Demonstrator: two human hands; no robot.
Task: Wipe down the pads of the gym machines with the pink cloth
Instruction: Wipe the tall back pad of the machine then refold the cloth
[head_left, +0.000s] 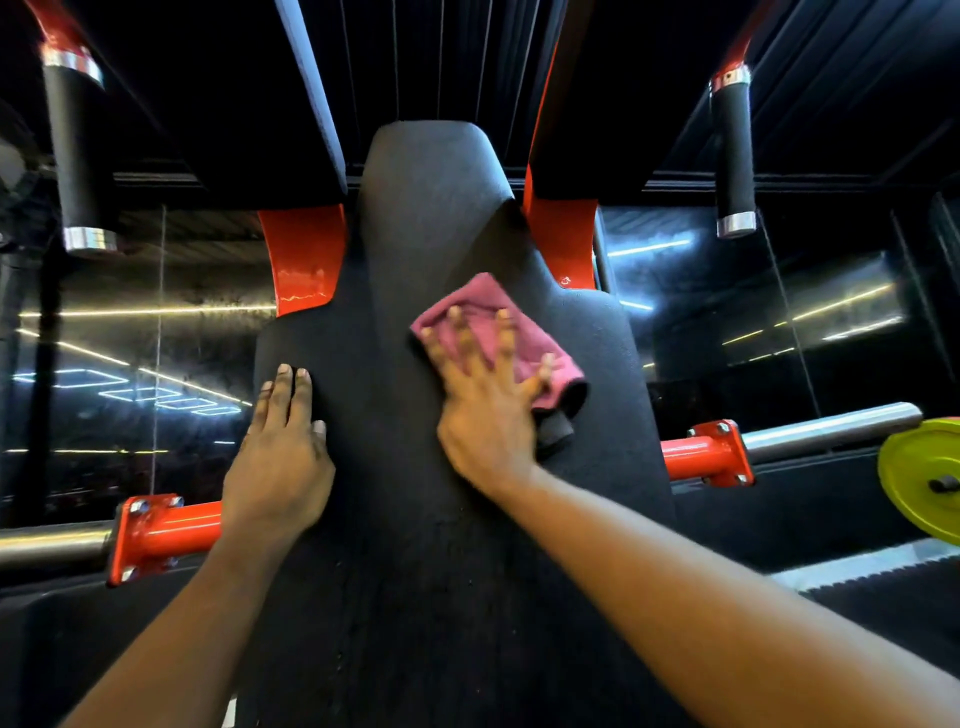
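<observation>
Two hands on a black gym pad, one with the pink cloth.

The right hand (485, 400) lies flat, fingers spread and straight, pressing the pink cloth (493, 338) onto the right middle of the pad (405, 291). The left hand (283, 452) rests on the pad's left edge, fingers straight and together, holding nothing. Orange frame bars (304, 260) flank the pad; a yellow weight plate (922, 480) sits far right.

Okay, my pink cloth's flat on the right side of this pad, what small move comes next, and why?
Probably slide the right hand and cloth leftward across the pad toward the left hand. The cloth lies on the pad's right half under spread fingers, the middle strip is bare, and the left hand rests flat at the left edge.
</observation>
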